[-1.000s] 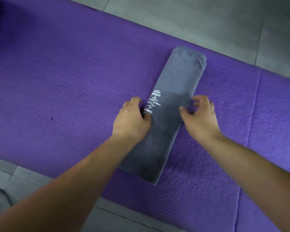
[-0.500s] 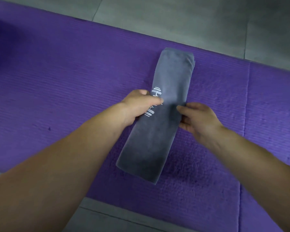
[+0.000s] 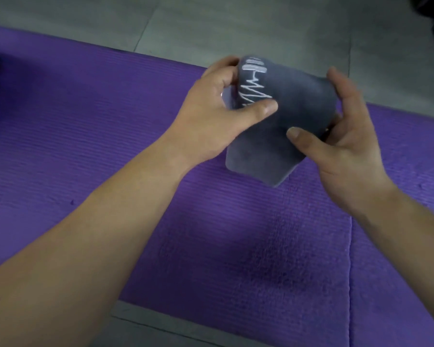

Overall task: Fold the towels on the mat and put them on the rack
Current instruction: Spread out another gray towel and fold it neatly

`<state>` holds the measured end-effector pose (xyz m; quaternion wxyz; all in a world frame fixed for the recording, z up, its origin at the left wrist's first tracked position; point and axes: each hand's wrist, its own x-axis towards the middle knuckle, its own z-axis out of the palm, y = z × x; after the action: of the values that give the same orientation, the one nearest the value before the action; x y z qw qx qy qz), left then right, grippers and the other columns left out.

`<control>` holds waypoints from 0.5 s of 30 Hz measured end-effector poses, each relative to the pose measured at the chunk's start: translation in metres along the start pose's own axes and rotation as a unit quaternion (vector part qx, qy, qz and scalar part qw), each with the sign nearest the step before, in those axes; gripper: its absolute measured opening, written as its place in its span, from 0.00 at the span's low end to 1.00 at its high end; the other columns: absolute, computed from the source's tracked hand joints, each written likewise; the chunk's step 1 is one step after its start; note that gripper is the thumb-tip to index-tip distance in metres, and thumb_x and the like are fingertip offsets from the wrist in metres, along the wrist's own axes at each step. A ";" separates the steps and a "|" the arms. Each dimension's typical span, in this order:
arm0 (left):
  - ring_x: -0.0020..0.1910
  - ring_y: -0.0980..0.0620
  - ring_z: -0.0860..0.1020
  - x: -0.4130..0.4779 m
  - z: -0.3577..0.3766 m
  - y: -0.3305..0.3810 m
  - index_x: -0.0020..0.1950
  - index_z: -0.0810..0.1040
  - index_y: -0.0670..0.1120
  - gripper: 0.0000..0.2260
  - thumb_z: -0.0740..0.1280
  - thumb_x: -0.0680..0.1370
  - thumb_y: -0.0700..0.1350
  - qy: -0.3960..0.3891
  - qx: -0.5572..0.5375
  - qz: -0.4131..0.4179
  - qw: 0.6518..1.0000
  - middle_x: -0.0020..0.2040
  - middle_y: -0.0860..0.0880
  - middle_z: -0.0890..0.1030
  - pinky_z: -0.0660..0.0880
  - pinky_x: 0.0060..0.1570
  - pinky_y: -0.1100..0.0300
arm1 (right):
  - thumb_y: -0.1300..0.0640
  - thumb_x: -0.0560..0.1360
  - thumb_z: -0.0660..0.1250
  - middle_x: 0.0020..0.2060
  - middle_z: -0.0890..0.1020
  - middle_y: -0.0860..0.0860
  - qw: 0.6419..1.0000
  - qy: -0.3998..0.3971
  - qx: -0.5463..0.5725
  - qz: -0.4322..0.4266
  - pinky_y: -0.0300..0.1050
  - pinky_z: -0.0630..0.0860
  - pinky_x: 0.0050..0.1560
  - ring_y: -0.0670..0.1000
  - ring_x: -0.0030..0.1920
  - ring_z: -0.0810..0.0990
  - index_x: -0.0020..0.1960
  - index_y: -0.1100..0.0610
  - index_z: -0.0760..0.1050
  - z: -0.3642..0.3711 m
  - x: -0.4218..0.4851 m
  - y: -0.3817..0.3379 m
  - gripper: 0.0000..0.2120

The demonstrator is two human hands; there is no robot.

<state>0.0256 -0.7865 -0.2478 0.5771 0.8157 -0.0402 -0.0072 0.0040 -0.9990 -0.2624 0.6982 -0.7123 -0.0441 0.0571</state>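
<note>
The scene is lit softly and evenly from above, without glare. A diffuse dark shadow is cast on the purple ribbed foam mat (image 3: 85, 146) at lower centre. The folded grey terry towel (image 3: 286, 108) is slightly smeared by motion blur, and straight lines are bowed toward the edges.

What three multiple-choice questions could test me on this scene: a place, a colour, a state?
1. Where is the towel? A on the floor; B hanging on a rack; C held over the mat.
2. The mat's colour? A purple; B green; C red.
3. The towel is: A spread flat; B bent over; C knotted.
Answers: 1 C, the left hand and right hand grip it above the mat; 2 A, it is plainly purple; 3 B, it curves over between the two grips.
</note>
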 end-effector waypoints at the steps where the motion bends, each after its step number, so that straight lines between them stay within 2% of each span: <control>1: 0.68 0.61 0.73 -0.003 -0.001 0.001 0.61 0.81 0.46 0.17 0.76 0.74 0.48 -0.010 -0.002 0.031 0.999 0.70 0.53 0.74 0.71 0.66 0.65 | 0.66 0.73 0.74 0.58 0.82 0.48 1.000 -0.004 -0.018 0.004 0.47 0.79 0.58 0.50 0.61 0.82 0.79 0.51 0.56 -0.004 0.001 -0.003 0.41; 3: 0.68 0.57 0.75 -0.009 0.001 0.001 0.59 0.81 0.41 0.16 0.75 0.73 0.45 -0.003 -0.009 0.064 0.998 0.69 0.51 0.77 0.72 0.69 0.55 | 0.60 0.72 0.76 0.60 0.82 0.49 0.998 -0.016 0.015 0.053 0.50 0.79 0.59 0.52 0.61 0.82 0.78 0.54 0.59 -0.006 0.001 -0.009 0.40; 6: 0.68 0.52 0.76 -0.019 0.009 0.001 0.59 0.81 0.39 0.14 0.74 0.75 0.41 0.005 -0.109 0.044 0.993 0.68 0.47 0.78 0.72 0.69 0.49 | 0.49 0.78 0.65 0.65 0.80 0.53 0.968 -0.082 0.137 0.192 0.59 0.73 0.69 0.54 0.66 0.79 0.74 0.57 0.68 -0.001 -0.006 -0.014 0.27; 8: 0.67 0.53 0.77 -0.024 0.013 0.005 0.60 0.82 0.42 0.12 0.73 0.77 0.41 0.002 -0.157 0.012 0.987 0.69 0.47 0.77 0.74 0.68 0.51 | 0.40 0.78 0.58 0.68 0.79 0.54 0.932 -0.128 0.213 0.262 0.58 0.69 0.71 0.55 0.69 0.77 0.74 0.55 0.71 -0.001 -0.012 -0.015 0.30; 11: 0.67 0.51 0.77 -0.031 0.015 0.009 0.59 0.83 0.46 0.12 0.74 0.75 0.45 0.003 -0.187 -0.017 0.982 0.70 0.46 0.75 0.75 0.67 0.51 | 0.30 0.74 0.57 0.70 0.76 0.56 0.892 -0.138 0.321 0.286 0.59 0.67 0.72 0.58 0.71 0.75 0.75 0.55 0.70 0.000 -0.016 -0.018 0.39; 15: 0.67 0.43 0.76 -0.032 0.011 0.007 0.58 0.84 0.51 0.16 0.75 0.71 0.54 0.033 -0.204 -0.042 0.978 0.67 0.40 0.76 0.72 0.69 0.40 | 0.30 0.73 0.60 0.73 0.72 0.58 0.884 -0.091 0.361 0.285 0.58 0.66 0.74 0.60 0.73 0.72 0.75 0.58 0.70 -0.005 -0.007 -0.023 0.41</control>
<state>-0.0072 -0.7973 -0.2460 0.7312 0.6819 0.0154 -0.0122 -0.0021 -1.0040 -0.2394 0.8535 -0.3850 0.1211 0.3297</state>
